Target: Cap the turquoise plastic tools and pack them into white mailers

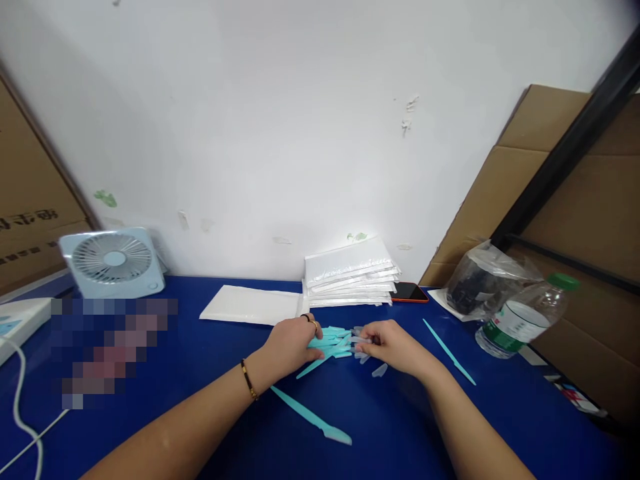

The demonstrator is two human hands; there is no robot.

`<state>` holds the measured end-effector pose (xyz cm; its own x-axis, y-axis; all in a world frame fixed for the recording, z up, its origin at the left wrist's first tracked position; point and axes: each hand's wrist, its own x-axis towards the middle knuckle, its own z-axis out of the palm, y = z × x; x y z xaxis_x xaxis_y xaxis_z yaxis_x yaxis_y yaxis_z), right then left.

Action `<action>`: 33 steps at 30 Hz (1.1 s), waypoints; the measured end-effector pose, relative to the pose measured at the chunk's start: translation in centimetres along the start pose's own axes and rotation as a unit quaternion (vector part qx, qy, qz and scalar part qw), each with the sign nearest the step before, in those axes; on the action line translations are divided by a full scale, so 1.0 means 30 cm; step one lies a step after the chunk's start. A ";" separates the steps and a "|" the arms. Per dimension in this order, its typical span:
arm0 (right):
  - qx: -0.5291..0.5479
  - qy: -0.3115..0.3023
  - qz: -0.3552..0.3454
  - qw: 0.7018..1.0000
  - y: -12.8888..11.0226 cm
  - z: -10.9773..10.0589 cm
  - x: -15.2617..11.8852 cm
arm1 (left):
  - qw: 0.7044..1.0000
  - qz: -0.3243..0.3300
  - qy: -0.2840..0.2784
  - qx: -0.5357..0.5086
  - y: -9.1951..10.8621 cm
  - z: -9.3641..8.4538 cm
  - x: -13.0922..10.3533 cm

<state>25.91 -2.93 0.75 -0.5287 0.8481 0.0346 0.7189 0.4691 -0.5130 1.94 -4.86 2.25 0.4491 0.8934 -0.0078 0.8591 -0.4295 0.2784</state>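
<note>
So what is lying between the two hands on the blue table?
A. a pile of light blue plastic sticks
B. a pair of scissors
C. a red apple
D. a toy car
A: a pile of light blue plastic sticks lies on the blue table, with the left hand resting on one side of it and the right hand touching the other.

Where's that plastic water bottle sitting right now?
In the head view, the water bottle lies tilted at the far right of the blue table, beside a clear plastic bag and in front of the cardboard, right of the right hand.
</note>
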 end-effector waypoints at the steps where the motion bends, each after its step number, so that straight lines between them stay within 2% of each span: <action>1: -0.008 0.025 0.005 1.000 0.007 -0.011 0.000 | 1.000 0.005 -0.006 -0.006 0.002 -0.002 -0.005; 4: -0.018 0.054 0.003 0.998 0.007 -0.031 -0.006 | 0.994 0.066 -0.089 -0.021 0.024 -0.002 -0.036; 6: 0.003 0.020 -0.008 1.000 -0.011 -0.032 -0.015 | 0.983 0.097 -0.152 -0.010 0.045 0.005 -0.059; 7: 0.018 -0.007 -0.018 1.000 -0.024 -0.029 -0.021 | 0.981 0.099 -0.167 -0.003 0.054 0.011 -0.067; 10: 0.048 -0.095 -0.052 0.993 -0.073 -0.007 -0.034 | 0.986 0.086 -0.142 -0.009 0.070 0.023 -0.073; 13: 0.045 -0.150 -0.076 0.985 -0.106 0.021 -0.040 | 0.992 0.060 -0.104 -0.041 0.069 0.016 -0.059; 15: 0.064 -0.173 -0.060 0.981 -0.102 0.032 -0.040 | 0.992 0.047 -0.097 -0.059 0.061 0.004 -0.048; 18: 0.113 -0.185 -0.005 0.976 -0.053 0.022 -0.038 | 0.993 0.034 -0.089 -0.068 0.042 -0.008 -0.035; 20: 0.123 -0.175 0.023 0.977 -0.009 0.000 -0.038 | 0.994 0.021 -0.092 -0.060 0.028 -0.006 -0.030; 22: 0.112 -0.143 0.033 0.983 0.030 -0.028 -0.038 | 0.995 0.038 -0.079 -0.056 0.017 0.005 -0.027; 26: 0.050 0.000 0.002 0.999 0.077 -0.070 -0.026 | 0.989 0.143 -0.003 -0.037 0.013 0.041 -0.034; 29: 0.026 0.067 -0.031 0.997 0.105 -0.064 -0.003 | 0.986 0.163 -0.030 -0.018 0.024 0.070 -0.047; 33: 0.009 0.086 -0.051 0.995 0.136 -0.012 0.034 | 0.986 0.145 -0.082 -0.031 0.062 0.093 -0.083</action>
<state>28.47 -0.06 -1.00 -0.5121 0.8269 0.2324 0.6567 0.5513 -0.5145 3.10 -8.24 0.11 0.7113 0.6990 -0.0738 0.6747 -0.6495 0.3505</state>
